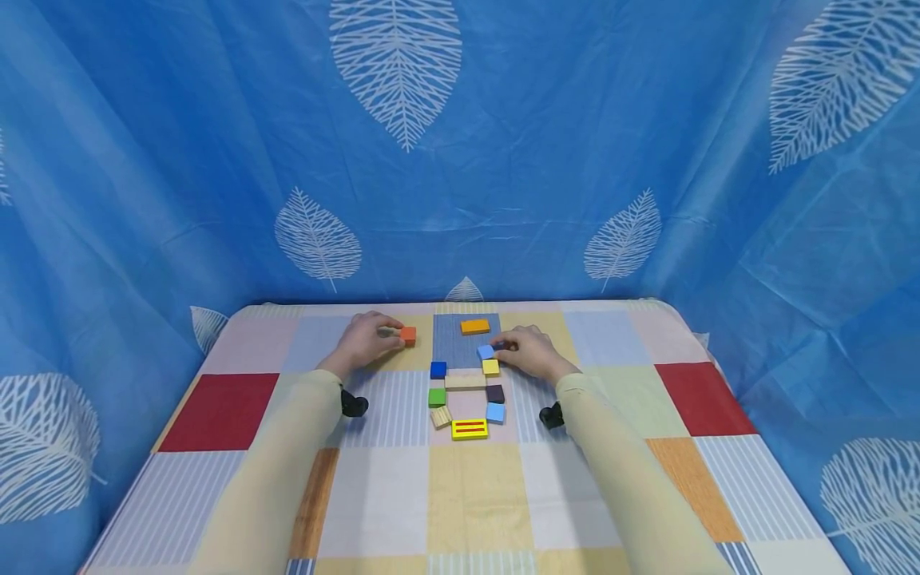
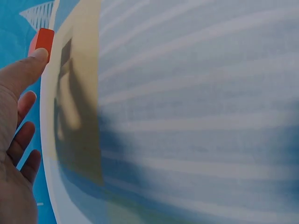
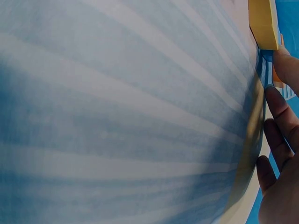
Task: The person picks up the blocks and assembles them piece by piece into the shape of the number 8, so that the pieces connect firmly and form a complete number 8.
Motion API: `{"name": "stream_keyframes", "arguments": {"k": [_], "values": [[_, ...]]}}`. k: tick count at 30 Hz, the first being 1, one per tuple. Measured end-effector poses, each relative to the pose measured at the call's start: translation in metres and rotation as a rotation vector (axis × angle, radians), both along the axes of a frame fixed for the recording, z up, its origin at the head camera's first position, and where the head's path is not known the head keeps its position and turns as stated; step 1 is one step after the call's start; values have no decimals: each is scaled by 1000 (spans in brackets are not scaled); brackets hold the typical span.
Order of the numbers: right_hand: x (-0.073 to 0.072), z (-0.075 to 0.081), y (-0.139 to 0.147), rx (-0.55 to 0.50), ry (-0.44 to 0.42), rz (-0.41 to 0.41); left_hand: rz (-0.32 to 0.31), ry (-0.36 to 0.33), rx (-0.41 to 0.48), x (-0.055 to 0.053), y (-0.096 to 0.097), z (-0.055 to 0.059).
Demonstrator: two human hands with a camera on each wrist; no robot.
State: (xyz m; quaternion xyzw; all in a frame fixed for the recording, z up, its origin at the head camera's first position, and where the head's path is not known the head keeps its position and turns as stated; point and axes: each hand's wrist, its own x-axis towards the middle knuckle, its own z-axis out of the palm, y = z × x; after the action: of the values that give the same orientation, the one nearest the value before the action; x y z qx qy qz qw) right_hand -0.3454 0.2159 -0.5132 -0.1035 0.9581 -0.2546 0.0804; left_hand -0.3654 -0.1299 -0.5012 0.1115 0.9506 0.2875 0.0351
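At the left, my left hand (image 1: pixel 363 343) pinches an orange-red block (image 1: pixel 408 336) between thumb and fingers. In the left wrist view the thumb lies against this red block (image 2: pixel 45 42), and the other fingers are loosely bent. My right hand (image 1: pixel 533 351) has its thumb and index finger around a light blue block (image 1: pixel 485 352). That block sits right behind a yellow block (image 1: pixel 490 368), at the upper right of a ring of blocks. In the right wrist view the yellow block (image 3: pixel 264 23) partly hides the blue one (image 3: pixel 266 55) at the thumb tip.
The ring also includes a dark blue block (image 1: pixel 438 370), a green block (image 1: pixel 437 397), a long wooden block (image 1: pixel 465 382), a black block (image 1: pixel 494 394) and a red-striped yellow block (image 1: pixel 469 430). An orange block (image 1: pixel 475 327) lies behind. Blue curtains (image 1: pixel 503 160) surround the patchwork-covered table.
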Motion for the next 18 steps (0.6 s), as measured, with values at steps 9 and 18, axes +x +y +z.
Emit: {"name": "stream_keyframes", "arguments": {"k": [9, 18], "values": [[-1, -1, 0, 11, 13, 5, -86, 22, -15, 0, 12, 3], [-1, -1, 0, 17, 22, 14, -123, 29, -36, 3, 24, 6]]}}
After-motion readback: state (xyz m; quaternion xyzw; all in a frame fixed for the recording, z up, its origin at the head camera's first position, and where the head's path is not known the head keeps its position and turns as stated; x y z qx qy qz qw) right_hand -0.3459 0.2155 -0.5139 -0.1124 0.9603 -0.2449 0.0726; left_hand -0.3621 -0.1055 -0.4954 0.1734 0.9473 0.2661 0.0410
